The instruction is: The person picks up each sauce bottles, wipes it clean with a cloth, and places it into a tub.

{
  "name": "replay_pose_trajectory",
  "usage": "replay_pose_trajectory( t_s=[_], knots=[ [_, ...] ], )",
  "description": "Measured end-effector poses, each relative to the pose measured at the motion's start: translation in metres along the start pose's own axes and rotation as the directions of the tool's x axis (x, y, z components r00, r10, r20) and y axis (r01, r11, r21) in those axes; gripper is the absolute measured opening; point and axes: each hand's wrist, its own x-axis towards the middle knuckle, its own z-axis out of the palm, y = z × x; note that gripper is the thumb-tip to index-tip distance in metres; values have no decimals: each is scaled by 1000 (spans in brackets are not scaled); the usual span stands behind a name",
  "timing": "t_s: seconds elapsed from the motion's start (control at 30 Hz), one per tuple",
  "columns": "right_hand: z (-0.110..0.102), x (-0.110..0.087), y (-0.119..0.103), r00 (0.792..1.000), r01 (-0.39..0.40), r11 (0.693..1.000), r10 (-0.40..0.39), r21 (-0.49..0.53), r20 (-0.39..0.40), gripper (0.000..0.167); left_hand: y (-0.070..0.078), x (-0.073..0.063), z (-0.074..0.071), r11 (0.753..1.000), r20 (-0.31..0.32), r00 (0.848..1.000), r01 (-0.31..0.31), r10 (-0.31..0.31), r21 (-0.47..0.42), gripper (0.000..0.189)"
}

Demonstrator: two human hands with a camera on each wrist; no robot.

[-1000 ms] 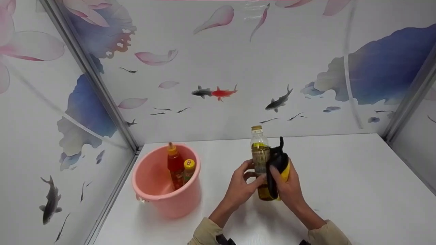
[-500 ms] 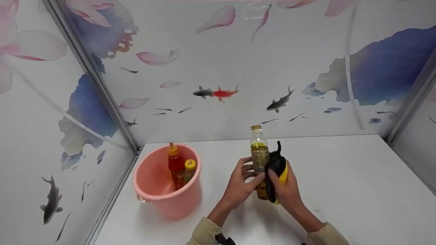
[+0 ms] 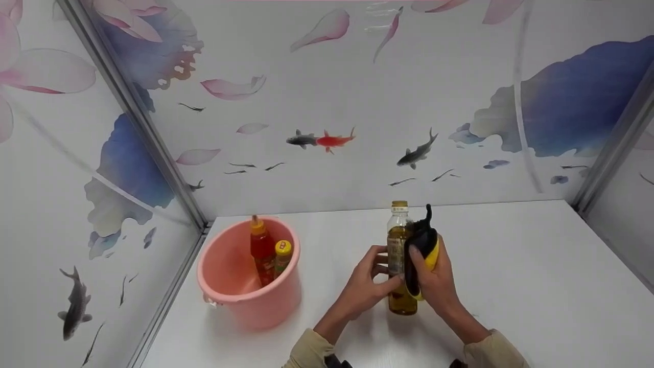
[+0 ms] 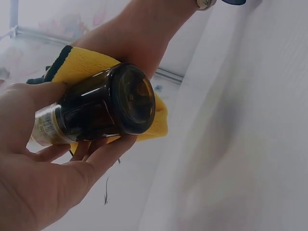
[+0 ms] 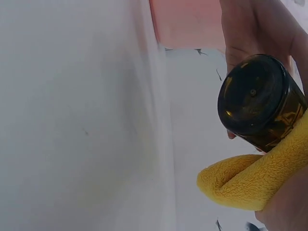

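Between the two hands stands a nearly upright glass bottle point(image 3: 401, 301) with a gold cap, a label and yellow-brown liquid. My left hand point(image 3: 360, 286) grips it from the left, thumb in front and fingers around the far side. A black and yellow cloth point(image 3: 421, 250) is bunched in my right hand point(image 3: 437, 278) and lies against the bottle's right side. In both wrist views the dark bottle base point(image 4: 134, 98) shows, held off the table. The cloth's fluffy yellow side point(image 5: 250, 180) hangs below the bottle in the right wrist view.
A pink bucket point(image 3: 250, 306) stands on the left of the white table point(image 3: 536, 286). Inside it are a red sauce bottle point(image 3: 263, 248) with a yellow top and a small yellow-capped jar point(image 3: 283, 250). Printed wall panels point(image 3: 327, 92) close off the back and sides.
The bottle has come lower and slightly right, and now stands straighter. Both hands moved with it, and the cloth stays against its right side. Bucket and contents are unchanged.
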Motion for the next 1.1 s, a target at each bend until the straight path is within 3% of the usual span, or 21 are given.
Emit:
replay_pose_trajectory(
  t_s=[0.13,0.27,0.53,0.87,1.1],
  knots=[
    [-3,2,0,1000,-11,1000,11,-7,-3,45,0,0,-2,1000,40,999,31,-31,-4,54],
    [-3,2,0,1000,-20,1000,20,-10,-6,45,0,0,-2,1000,39,999,19,-19,4,56],
    [2,-1,-3,999,-32,999,32,-2,3,44,3,-1,-1,1000,-66,998,8,-10,-27,69],
    [12,-9,2,999,-28,1000,28,9,40,45,8,3,-8,999,-206,978,-36,30,-28,67],
    [15,-10,4,998,-46,999,45,0,47,46,8,3,-10,998,-204,979,-26,15,-51,67]
  ],
)
